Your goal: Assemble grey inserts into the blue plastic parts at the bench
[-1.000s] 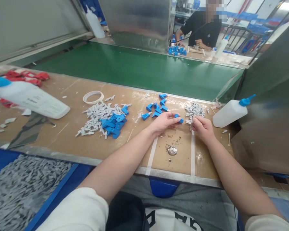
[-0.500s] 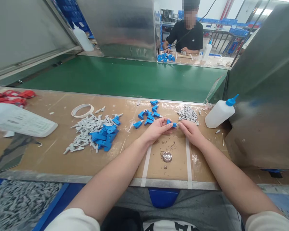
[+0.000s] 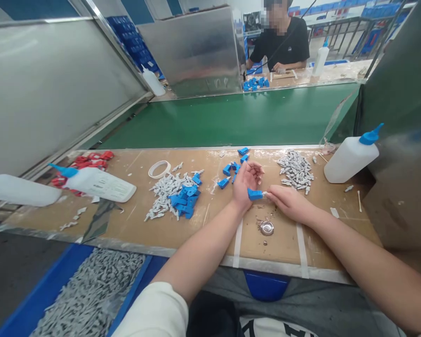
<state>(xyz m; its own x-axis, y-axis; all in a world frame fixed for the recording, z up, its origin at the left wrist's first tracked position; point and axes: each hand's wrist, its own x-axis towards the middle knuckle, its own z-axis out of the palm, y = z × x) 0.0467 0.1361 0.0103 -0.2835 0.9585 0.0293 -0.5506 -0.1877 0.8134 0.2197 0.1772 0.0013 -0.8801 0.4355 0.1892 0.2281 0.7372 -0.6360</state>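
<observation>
My right hand (image 3: 286,200) pinches a small blue plastic piece (image 3: 255,194) by the pale tip at its right end. The blue end of that piece rests against the base of my left palm, or just in front of it. My left hand (image 3: 246,180) is turned palm up with loosely curled fingers, which do not grip the piece. Beyond it lie several more blue pieces (image 3: 224,183), partly hidden by the hand. A small round metal dish (image 3: 266,228) sits on the table in front of me, between two white tape strips.
Grey parts (image 3: 168,189) and blue parts (image 3: 185,200) are heaped left; another grey pile (image 3: 296,169) lies right. A white bottle (image 3: 351,160), a tape roll (image 3: 159,169) and red parts (image 3: 91,160) surround them. Behind runs a green belt (image 3: 210,124); a co-worker (image 3: 287,44) sits beyond.
My left hand has let go of the blue piece and opened, turning palm up. The right hand keeps the piece, now nearer to me. The view has swung left.
</observation>
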